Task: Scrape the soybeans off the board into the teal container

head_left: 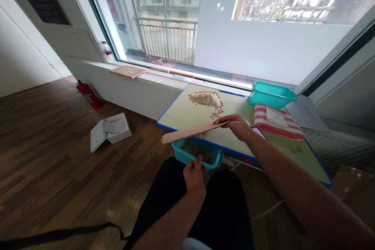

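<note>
My left hand point(194, 175) is closed on the near rim of a teal plastic tub point(182, 156), just below the table's front edge and above my lap. Brownish grain-like material point(202, 151) lies in the tub. With my right hand point(236, 125) I grip one end of a long strip of cardboard point(190, 132). The strip slants over the tub and the table edge, and a little of the material shows along its lower side. On the pale yellow table point(175, 114), beyond the strip, is a spread pile of white grains and orange-brown kernels point(207, 100).
A second teal tub point(272, 94) and a folded red-and-white striped towel point(278, 122) sit at the table's right. A radiator point(158, 95) and window are behind. On the floor to the left are an open white box point(117, 129) and a fire extinguisher point(90, 94).
</note>
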Demonstrator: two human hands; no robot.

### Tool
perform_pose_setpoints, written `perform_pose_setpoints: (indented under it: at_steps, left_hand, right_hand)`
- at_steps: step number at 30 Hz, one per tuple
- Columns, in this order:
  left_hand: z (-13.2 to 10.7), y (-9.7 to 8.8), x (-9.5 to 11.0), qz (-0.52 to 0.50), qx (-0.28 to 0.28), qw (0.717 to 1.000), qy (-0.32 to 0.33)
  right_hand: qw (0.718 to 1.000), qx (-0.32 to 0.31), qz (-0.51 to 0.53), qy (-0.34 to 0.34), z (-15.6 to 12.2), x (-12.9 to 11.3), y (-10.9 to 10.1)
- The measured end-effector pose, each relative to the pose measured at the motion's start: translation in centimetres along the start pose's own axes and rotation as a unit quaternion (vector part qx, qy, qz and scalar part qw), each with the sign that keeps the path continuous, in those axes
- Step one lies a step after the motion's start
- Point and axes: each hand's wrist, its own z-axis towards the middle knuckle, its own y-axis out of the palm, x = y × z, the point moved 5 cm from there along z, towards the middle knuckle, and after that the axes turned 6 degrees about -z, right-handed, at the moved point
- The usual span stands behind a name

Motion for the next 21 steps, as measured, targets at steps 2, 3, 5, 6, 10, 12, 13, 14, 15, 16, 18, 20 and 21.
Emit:
perform_pose_setpoints:
  at_steps: [2, 3, 5, 6, 10, 12, 13, 14, 15, 16, 18, 20, 21]
  left_hand:
    - [-0.3, 0.1, -0.3, -0.001, 0.001, 1.0, -0.006]
    - [-0.4, 0.1, -0.5, -0.001, 0.001, 1.0, -0.007]
    - [-0.7, 0.1, -0.6, -0.002, 0.002, 1.0, -0.008]
    - [-0.7, 0.1, -0.7, 0.0, 0.005, 1.0, -0.007]
    - [-0.9, -0.1, -0.9, 0.007, 0.006, 1.0, -0.009]
    - [-0.9, -0.1, -1.0, 0.007, 0.003, 1.0, -0.01]
    - [-0.9, -0.1, -1.0, 0.007, 0.003, 1.0, -0.01]
    - [-0.9, -0.1, -1.0, 0.007, 0.004, 1.0, -0.01]
    - [-0.9, -0.1, -1.1, 0.006, 0.005, 1.0, -0.012]
    - [-1.0, 0.0, -1.1, 0.005, 0.006, 1.0, -0.013]
    - [-1.1, 0.1, -1.1, 0.001, 0.0, 1.0, -0.016]
    - [-1.2, 0.2, -1.1, 0.0, -0.004, 1.0, -0.013]
    - [-1.2, 0.2, -1.1, 0.0, -0.004, 1.0, -0.01]
  right_hand:
    - [1.0, 0.01, -0.002, 0.004, -0.5, 0.0, 0.2]
    - [1.0, 0.015, -0.003, 0.005, -0.7, -0.1, 0.3]
    - [1.0, 0.019, -0.004, 0.008, -1.1, -0.1, 0.4]
    - [1.0, 0.019, -0.004, 0.01, -1.3, -0.2, 0.5]
    - [1.0, 0.017, 0.003, 0.02, -1.8, -0.4, 0.4]
    - [1.0, 0.017, 0.008, 0.023, -2.0, -0.4, 0.4]
    - [1.0, 0.018, 0.008, 0.022, -2.1, -0.4, 0.3]
    - [1.0, 0.02, 0.006, 0.022, -2.2, -0.4, 0.2]
    - [0.999, 0.022, 0.0, 0.023, -2.3, -0.5, 0.1]
    - [0.999, 0.024, -0.007, 0.024, -2.4, -0.5, 0.0]
    - [0.999, 0.026, -0.018, 0.027, -2.6, -0.7, -0.2]
    - [0.999, 0.025, -0.017, 0.03, -2.9, -1.0, -0.3]
    - [0.999, 0.026, -0.015, 0.031, -3.0, -1.2, -0.2]
